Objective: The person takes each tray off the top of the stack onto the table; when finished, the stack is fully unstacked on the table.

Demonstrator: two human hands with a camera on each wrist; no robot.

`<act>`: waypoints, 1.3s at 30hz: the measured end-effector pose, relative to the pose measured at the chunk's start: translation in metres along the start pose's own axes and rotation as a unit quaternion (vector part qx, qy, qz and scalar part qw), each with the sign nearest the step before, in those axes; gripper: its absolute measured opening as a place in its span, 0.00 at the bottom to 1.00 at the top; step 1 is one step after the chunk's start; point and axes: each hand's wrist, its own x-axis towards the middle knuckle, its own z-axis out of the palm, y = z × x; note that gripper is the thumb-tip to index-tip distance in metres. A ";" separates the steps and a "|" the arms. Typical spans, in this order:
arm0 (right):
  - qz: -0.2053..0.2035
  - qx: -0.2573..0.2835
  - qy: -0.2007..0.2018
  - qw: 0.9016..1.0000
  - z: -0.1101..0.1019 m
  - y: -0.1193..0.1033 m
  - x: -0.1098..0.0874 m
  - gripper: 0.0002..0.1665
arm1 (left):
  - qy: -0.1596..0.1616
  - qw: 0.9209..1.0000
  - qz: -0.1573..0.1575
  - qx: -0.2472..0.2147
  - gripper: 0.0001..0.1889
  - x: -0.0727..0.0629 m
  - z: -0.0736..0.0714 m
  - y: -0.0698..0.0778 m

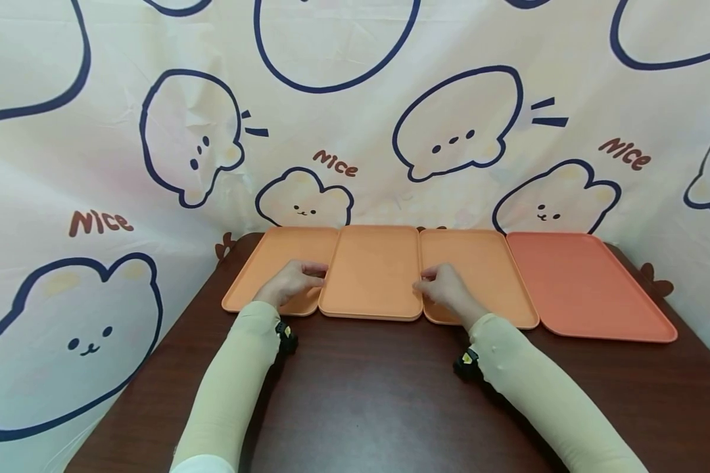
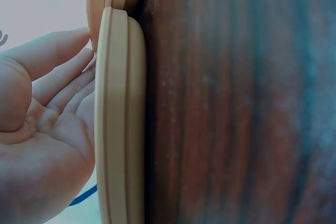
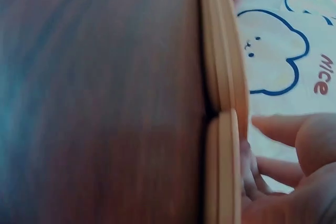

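An orange tray (image 1: pixel 371 272) lies second from the left in a row, its surface a little higher than its neighbours'. Against its left edge rest the fingertips of my left hand (image 1: pixel 292 284), which is over the leftmost orange tray (image 1: pixel 266 263). My right hand (image 1: pixel 446 289) is at the opposite edge, above the third orange tray (image 1: pixel 479 263). In the left wrist view, the thumb (image 2: pixel 58 51) is fairly straight and meets the rim. In the right wrist view, the thumb (image 3: pixel 278 128) is close to the rim; the other fingertips are partly hidden.
A redder tray (image 1: pixel 591 289) ends the row on the right. All the trays lie along the back of a dark brown wooden table (image 1: pixel 361 394). Behind the table hangs a pale cloth (image 1: pixel 355 125) printed with bear outlines.
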 end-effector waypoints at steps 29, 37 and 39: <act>0.059 0.075 0.086 0.992 -0.010 -0.003 0.001 0.25 | -0.001 1.000 0.004 0.015 0.26 0.000 0.000 -0.001; 0.063 0.127 0.141 0.980 -0.020 0.000 -0.005 0.24 | -0.002 1.000 0.001 0.015 0.26 0.001 -0.001 0.000; 0.067 0.139 0.149 0.977 -0.023 0.003 -0.005 0.24 | -0.003 1.000 0.002 0.015 0.25 0.000 -0.001 0.000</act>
